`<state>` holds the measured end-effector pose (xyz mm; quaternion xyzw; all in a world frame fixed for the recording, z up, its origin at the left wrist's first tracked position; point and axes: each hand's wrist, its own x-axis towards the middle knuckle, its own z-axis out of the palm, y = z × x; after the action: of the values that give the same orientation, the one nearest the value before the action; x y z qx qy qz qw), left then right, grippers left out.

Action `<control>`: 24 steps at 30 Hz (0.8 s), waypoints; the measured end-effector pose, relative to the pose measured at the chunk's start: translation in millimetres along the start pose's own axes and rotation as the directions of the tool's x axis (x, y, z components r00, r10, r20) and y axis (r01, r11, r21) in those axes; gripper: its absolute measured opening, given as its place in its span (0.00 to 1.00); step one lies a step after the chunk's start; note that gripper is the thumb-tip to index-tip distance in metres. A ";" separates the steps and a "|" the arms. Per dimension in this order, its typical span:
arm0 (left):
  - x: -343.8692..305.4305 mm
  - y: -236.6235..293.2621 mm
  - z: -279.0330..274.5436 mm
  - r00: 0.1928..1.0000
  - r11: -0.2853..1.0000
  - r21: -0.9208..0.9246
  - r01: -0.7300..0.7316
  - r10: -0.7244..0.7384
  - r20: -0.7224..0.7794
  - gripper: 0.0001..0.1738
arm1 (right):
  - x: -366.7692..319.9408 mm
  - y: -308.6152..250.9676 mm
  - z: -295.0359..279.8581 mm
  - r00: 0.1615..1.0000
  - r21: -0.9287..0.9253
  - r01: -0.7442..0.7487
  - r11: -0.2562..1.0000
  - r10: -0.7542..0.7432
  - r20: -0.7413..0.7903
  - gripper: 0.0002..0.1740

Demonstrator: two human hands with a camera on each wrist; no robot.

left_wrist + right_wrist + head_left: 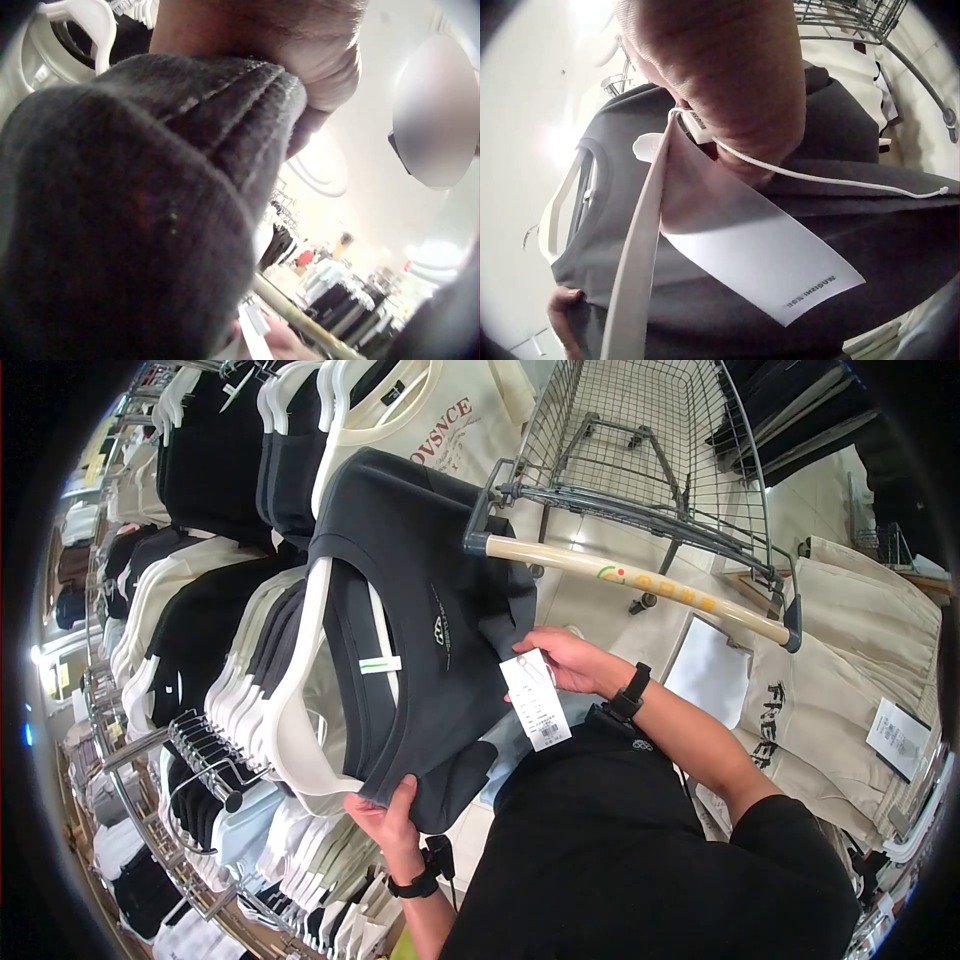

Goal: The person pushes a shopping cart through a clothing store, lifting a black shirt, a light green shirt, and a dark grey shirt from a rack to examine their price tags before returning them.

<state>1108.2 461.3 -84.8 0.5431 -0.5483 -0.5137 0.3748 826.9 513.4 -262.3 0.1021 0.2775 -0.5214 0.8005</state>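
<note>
A dark grey T-shirt (pixel 410 520) with a small chest print is on a white hanger (pixel 297 660), tilted toward the person. My left hand (pixel 385 824) grips its shoulder by the hanger's near end, thumb on top of the cloth. In the left wrist view the bunched grey cloth (pixel 112 225) fills much of the picture and hides the fingertips. At the shirt's other side, my right hand (pixel 565 660) pinches a white price tag (pixel 537 705) at its top. The right wrist view shows the tag (pixel 769 251) hanging on a white string (pixel 817 177) over the shirt.
Racks of hung shirts (pixel 215 470) line the left side, with a metal rail (pixel 135 750) among them. Ahead stands a wire shopping cart (pixel 650 460) with a beige handle (pixel 640 585). Beige trousers (pixel 830 730) hang at the right.
</note>
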 end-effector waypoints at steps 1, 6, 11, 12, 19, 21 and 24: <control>0.3 0.1 -0.2 1.000 1.000 0.009 -0.005 0.005 0.008 0.10 | 1.5 0.9 -1.9 1.000 0.000 -0.001 1.000 0.001 0.007 0.13; 1.0 -11.4 -18.0 0.996 1.000 0.030 0.004 -0.006 0.087 0.21 | 2.5 1.5 -2.5 1.000 -0.004 -0.005 1.000 0.005 0.009 0.13; 1.2 -12.3 -15.2 0.997 1.000 0.006 0.004 -0.005 0.075 0.22 | 6.2 4.6 -7.9 1.000 0.002 0.003 1.000 -0.003 0.014 0.15; 1.4 -13.2 -15.6 0.997 1.000 0.006 0.005 -0.005 0.077 0.22 | 5.5 4.2 -8.4 1.000 0.003 0.003 1.000 -0.003 0.013 0.15; 2.8 -15.1 -18.6 0.994 1.000 0.009 0.007 -0.008 0.105 0.21 | 2.4 2.1 -6.3 0.998 0.025 -0.009 1.000 0.008 0.059 0.14; 2.2 -16.9 -20.0 0.994 1.000 0.012 0.014 -0.015 0.111 0.20 | 3.5 2.8 -8.5 0.998 0.027 -0.005 1.000 0.003 0.061 0.14; 0.8 -20.6 -22.2 0.996 0.999 0.029 0.023 -0.026 0.088 0.20 | 4.1 2.2 -8.6 0.997 0.036 -0.001 0.999 -0.002 0.076 0.15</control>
<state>1133.9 459.5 -100.7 0.5318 -0.5647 -0.5340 0.3364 827.3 515.0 -271.9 0.0966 0.2375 -0.5301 0.8083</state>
